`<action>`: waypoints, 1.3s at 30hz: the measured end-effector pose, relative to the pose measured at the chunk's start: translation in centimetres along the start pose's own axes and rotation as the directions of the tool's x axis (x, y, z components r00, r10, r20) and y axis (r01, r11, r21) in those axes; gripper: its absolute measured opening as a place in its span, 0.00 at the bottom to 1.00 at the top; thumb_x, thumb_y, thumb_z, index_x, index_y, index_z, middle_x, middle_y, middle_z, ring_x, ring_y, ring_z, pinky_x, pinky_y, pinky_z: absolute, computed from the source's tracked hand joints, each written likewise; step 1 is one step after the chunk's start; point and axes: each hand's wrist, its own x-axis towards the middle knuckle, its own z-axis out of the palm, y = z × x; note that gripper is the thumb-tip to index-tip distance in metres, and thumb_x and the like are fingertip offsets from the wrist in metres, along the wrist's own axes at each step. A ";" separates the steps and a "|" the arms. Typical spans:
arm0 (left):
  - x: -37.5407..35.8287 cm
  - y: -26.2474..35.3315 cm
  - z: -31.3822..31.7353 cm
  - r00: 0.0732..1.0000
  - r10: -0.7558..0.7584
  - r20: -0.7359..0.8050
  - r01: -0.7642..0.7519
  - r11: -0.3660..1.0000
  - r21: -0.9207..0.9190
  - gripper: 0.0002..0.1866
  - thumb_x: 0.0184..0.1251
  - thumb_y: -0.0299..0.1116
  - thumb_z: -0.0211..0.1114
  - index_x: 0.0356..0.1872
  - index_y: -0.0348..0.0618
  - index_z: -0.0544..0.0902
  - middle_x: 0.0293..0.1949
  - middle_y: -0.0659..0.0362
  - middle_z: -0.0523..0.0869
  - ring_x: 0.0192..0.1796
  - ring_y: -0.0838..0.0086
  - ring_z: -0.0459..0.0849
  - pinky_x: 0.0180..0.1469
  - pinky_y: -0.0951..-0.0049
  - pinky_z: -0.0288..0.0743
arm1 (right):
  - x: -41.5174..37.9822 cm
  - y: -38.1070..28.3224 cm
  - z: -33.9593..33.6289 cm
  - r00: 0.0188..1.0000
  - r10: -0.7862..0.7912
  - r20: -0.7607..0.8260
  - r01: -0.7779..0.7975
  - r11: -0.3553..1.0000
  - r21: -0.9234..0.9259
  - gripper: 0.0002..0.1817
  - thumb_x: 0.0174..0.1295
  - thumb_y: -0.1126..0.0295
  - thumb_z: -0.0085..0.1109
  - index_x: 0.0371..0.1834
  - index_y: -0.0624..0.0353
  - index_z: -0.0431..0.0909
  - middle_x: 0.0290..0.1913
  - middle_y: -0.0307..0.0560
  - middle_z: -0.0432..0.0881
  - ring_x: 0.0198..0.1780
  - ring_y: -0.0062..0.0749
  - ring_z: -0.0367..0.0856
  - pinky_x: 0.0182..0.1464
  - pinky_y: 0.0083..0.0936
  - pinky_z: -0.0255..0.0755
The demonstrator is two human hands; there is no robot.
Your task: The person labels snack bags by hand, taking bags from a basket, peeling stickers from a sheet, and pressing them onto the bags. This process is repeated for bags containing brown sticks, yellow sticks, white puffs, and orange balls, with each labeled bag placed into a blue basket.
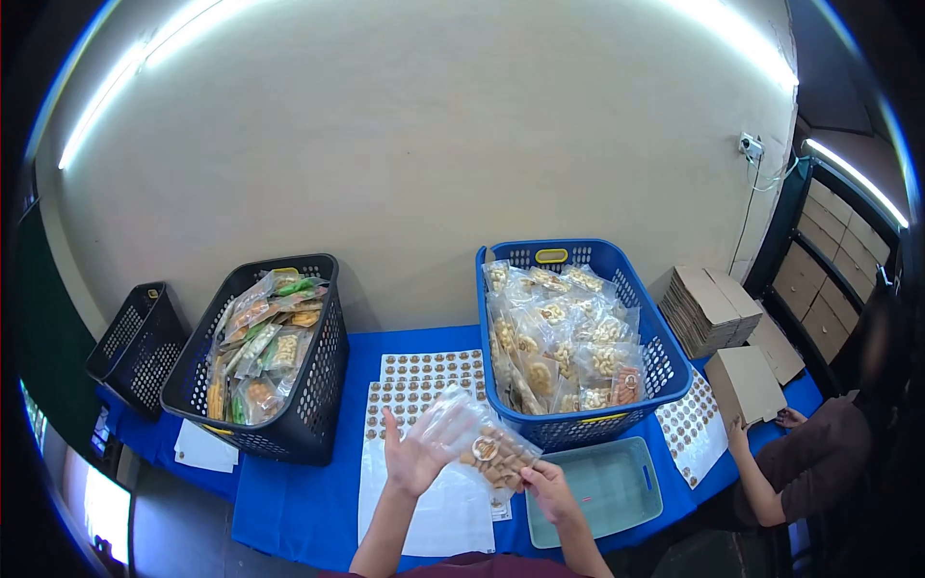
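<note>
My right hand (551,491) pinches the lower right corner of a clear plastic snack bag (503,464) by its edge. Light brown snack pieces fill the bag's lower part, and a round sticker is on its front. My left hand (414,464) is open, palm up and thumb spread, beside the bag's clear upper part; the plastic partly covers its fingers. Below the bag lie sheets of round stickers (385,397) on the blue tablecloth (289,501).
A blue basket (665,380) and a black basket (332,385) hold many snack bags. A green tray (602,482) stands at right front. Another black basket (159,337) is far left. At right, a co-worker's hands hold a cardboard box (747,385) near stacked flat cardboard (703,308).
</note>
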 end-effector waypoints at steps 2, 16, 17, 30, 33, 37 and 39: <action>-0.6 0.4 -0.5 0.995 -0.099 -0.010 0.097 0.950 0.295 0.31 0.67 0.51 0.39 0.61 0.35 0.58 0.60 0.45 0.64 0.59 0.58 0.68 0.55 0.57 0.67 | -0.3 -0.4 -0.2 0.998 -0.058 -0.040 0.051 0.983 -0.178 0.13 0.59 0.72 0.49 0.43 0.69 0.74 0.40 0.44 0.78 0.36 0.22 0.75 0.38 0.18 0.68; -5.2 1.6 -2.4 0.959 0.060 -0.278 0.162 0.690 0.705 0.19 0.70 0.39 0.42 0.56 0.40 0.65 0.51 0.48 0.74 0.52 0.61 0.76 0.51 0.67 0.73 | -1.3 -7.5 -1.6 0.978 -0.209 -0.016 0.190 0.915 -0.356 0.13 0.61 0.74 0.49 0.47 0.68 0.71 0.38 0.44 0.79 0.37 0.25 0.79 0.38 0.21 0.74; -5.7 1.8 -2.6 0.943 0.116 -0.312 0.135 0.723 0.678 0.17 0.70 0.37 0.42 0.54 0.39 0.66 0.49 0.48 0.75 0.50 0.61 0.77 0.50 0.66 0.73 | -1.0 -8.1 -2.6 0.932 -0.331 -0.144 0.274 0.909 -0.314 0.13 0.62 0.73 0.48 0.47 0.68 0.71 0.39 0.45 0.79 0.38 0.26 0.79 0.38 0.22 0.74; -9.7 1.9 -5.7 0.870 0.304 -0.388 0.112 0.645 0.756 0.11 0.66 0.31 0.49 0.46 0.38 0.71 0.41 0.54 0.79 0.45 0.70 0.79 0.48 0.72 0.73 | -0.8 -13.1 -9.7 0.914 -0.197 -0.355 0.122 0.967 -0.223 0.18 0.66 0.65 0.41 0.47 0.73 0.68 0.41 0.59 0.77 0.36 0.37 0.81 0.39 0.22 0.76; -10.9 1.0 -5.9 0.873 0.283 -0.397 0.144 0.628 0.765 0.11 0.66 0.31 0.50 0.46 0.38 0.71 0.40 0.55 0.80 0.45 0.72 0.79 0.48 0.73 0.72 | -3.9 -11.6 -7.8 0.909 -0.188 -0.372 0.051 0.936 -0.347 0.17 0.65 0.66 0.42 0.46 0.72 0.69 0.38 0.56 0.79 0.32 0.35 0.81 0.37 0.23 0.75; -12.2 0.0 -6.2 0.889 0.202 -0.412 0.217 0.606 0.766 0.12 0.66 0.32 0.50 0.47 0.38 0.72 0.41 0.55 0.80 0.45 0.73 0.78 0.49 0.75 0.70 | -7.0 -8.9 -6.3 0.933 -0.085 -0.349 -0.031 0.949 -0.314 0.15 0.64 0.68 0.43 0.44 0.70 0.71 0.37 0.53 0.80 0.31 0.30 0.80 0.37 0.22 0.74; -12.6 0.0 -5.7 0.889 0.183 -0.420 0.241 0.593 0.768 0.12 0.66 0.32 0.50 0.47 0.38 0.72 0.41 0.56 0.80 0.45 0.74 0.78 0.50 0.75 0.69 | -7.9 -7.7 -6.0 0.934 -0.081 -0.347 -0.037 0.947 -0.320 0.14 0.64 0.69 0.44 0.44 0.69 0.72 0.36 0.53 0.80 0.32 0.29 0.80 0.38 0.21 0.74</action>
